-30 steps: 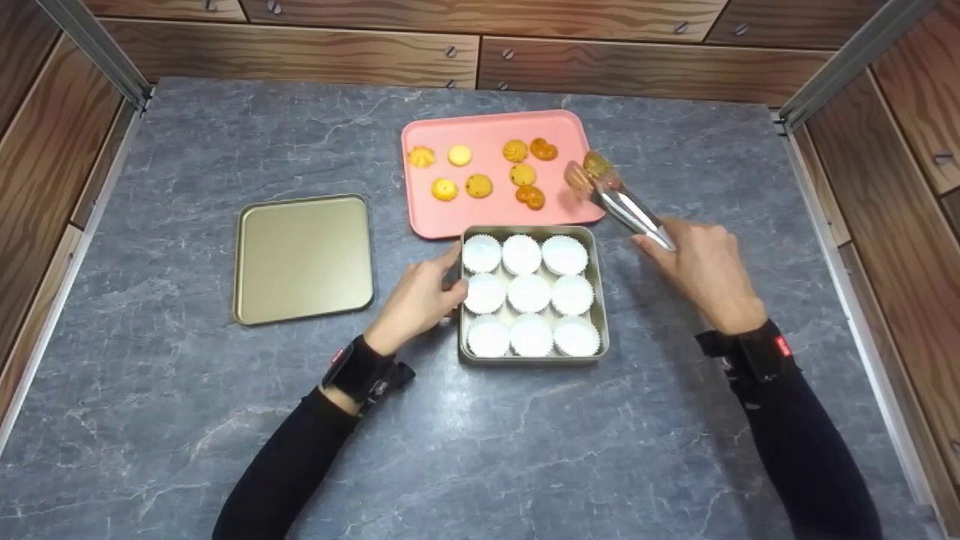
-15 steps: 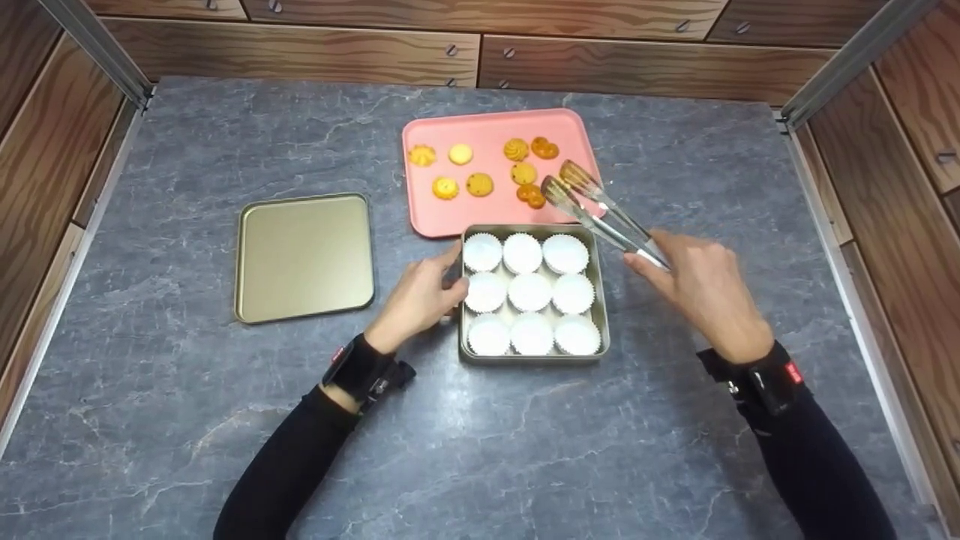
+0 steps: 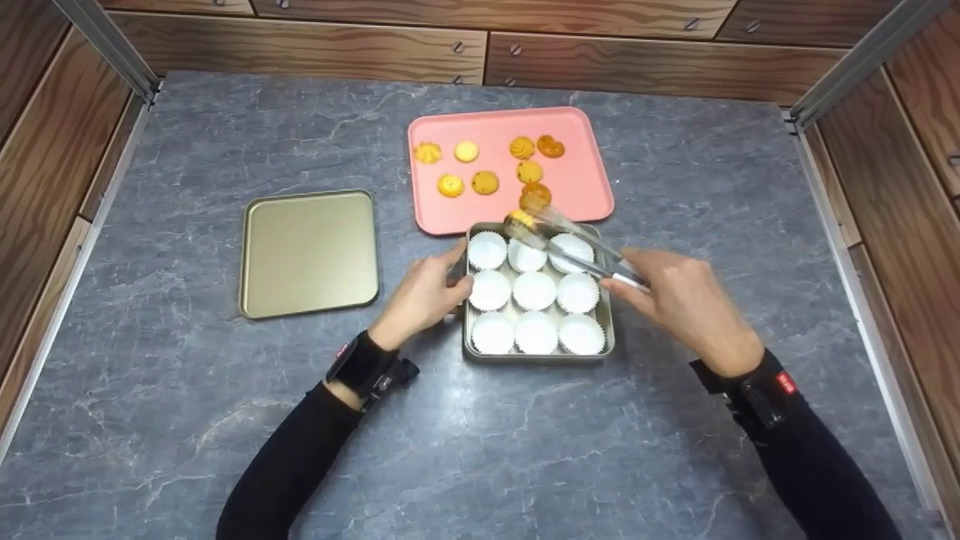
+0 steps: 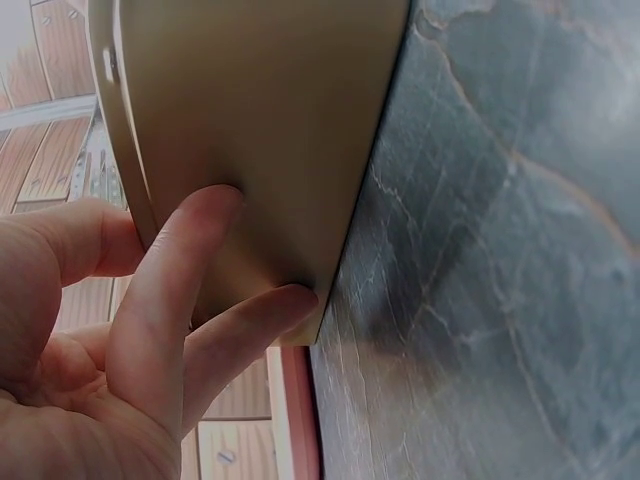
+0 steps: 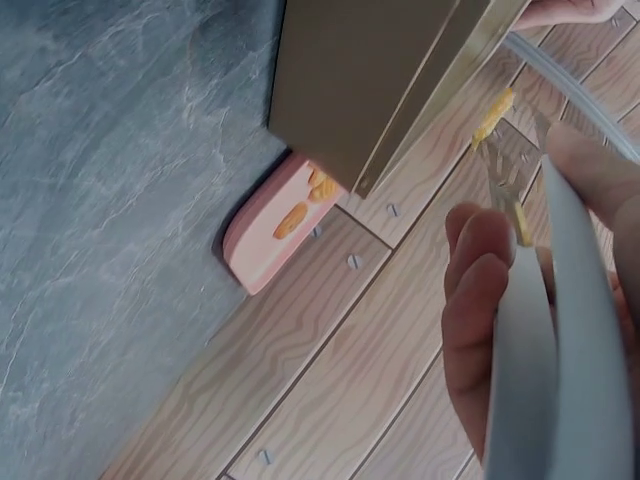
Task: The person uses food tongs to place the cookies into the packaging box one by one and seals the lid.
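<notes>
My right hand (image 3: 686,304) holds a pair of metal tongs (image 3: 589,259) with see-through tips. Between those tips is a small yellow cookie (image 3: 520,220), over the back rim of a square gold-coloured tin (image 3: 538,358). In the right wrist view the cookie (image 5: 493,116) shows at the tong end, clear of the tin wall (image 5: 360,90). Several white paper cups (image 3: 535,291) stand in rows inside the tin. My left hand (image 3: 424,296) touches the tin's left side. Its fingertips (image 4: 215,205) press on the outer wall in the left wrist view.
Behind the tin lies a pink tray (image 3: 589,169) with several cookies, some pretzel-shaped (image 3: 550,146). The tin's flat gold lid (image 3: 310,255) rests on the grey marbled tabletop (image 3: 480,450) at left. Wood-patterned panels (image 3: 300,49) border the table.
The tongs have moved left and toward the tin, from the tray's right side. A yellow cookie has been lifted from there between their tips. The left hand keeps its place against the tin.
</notes>
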